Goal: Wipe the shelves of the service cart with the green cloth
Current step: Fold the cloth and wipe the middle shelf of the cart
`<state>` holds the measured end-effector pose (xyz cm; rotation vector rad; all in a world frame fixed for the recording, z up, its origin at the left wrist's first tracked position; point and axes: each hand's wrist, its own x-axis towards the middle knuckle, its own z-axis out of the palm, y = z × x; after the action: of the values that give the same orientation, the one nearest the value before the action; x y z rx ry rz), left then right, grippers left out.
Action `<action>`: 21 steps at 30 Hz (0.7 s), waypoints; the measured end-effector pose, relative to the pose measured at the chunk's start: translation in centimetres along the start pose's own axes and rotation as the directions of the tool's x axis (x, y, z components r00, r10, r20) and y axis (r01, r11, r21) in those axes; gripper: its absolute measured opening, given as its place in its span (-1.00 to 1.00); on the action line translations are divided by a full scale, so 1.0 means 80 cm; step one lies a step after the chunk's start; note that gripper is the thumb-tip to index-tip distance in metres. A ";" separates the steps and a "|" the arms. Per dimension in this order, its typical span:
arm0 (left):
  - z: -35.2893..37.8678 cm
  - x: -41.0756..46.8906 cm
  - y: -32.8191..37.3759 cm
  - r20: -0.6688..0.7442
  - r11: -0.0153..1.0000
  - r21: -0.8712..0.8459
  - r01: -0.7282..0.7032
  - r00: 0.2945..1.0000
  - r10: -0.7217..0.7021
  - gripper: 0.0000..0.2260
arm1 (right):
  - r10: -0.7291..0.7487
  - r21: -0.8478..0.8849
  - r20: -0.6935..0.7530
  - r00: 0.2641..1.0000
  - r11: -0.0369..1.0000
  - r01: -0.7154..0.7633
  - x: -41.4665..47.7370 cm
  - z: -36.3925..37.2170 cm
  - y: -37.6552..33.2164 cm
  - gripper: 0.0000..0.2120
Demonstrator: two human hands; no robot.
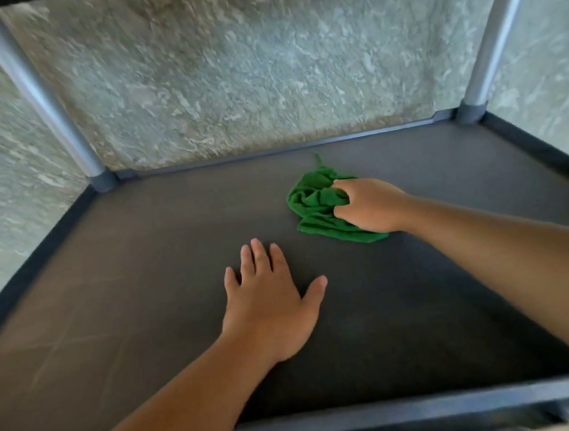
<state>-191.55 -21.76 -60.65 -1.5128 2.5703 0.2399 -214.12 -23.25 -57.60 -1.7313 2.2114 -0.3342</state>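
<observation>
Currently, the right hand (370,206) grips the green cloth (317,209), with its fingers curled into the bunched fabric and pressing it down onto the dark shelf (145,296) of the service cart. The cloth lies crumpled toward the far right part of the shelf, near the rear rim but apart from it; one flat edge of the fabric extends out from beneath the hand toward the near side. The left hand (270,306) rests palm-down on the shelf surface near the centre, with fingers straight and slightly spread, holding nothing; it lies to the near left of the cloth and does not touch it. Both forearms are bare and reach in over the near rim (396,411). Two grey upright posts (34,89) rise from the rear corners of the shelf. A mottled grey-green floor (228,65) shows beyond the rear rim.
</observation>
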 end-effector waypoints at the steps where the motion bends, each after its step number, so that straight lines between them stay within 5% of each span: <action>1: 0.001 0.000 0.000 -0.011 1.000 0.000 -0.004 1.000 0.004 -0.20 | -0.004 -0.003 -0.001 1.000 1.000 0.004 -0.021 0.001 0.002 -0.49; 13: -0.001 -0.006 0.008 -0.011 1.000 0.024 -0.010 1.000 0.011 -0.17 | -0.034 -0.111 0.304 0.952 0.991 0.071 -0.261 -0.004 0.008 -0.44; 21: -0.007 0.000 0.027 -0.046 0.998 0.045 -0.035 0.998 0.037 -0.09 | -0.017 -0.113 0.169 0.986 0.993 0.036 -0.239 0.010 0.000 -0.44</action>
<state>-193.47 -20.87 -59.99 -1.4757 2.6224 0.1521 -209.59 -4.70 -56.43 -1.7785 2.1264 -0.0633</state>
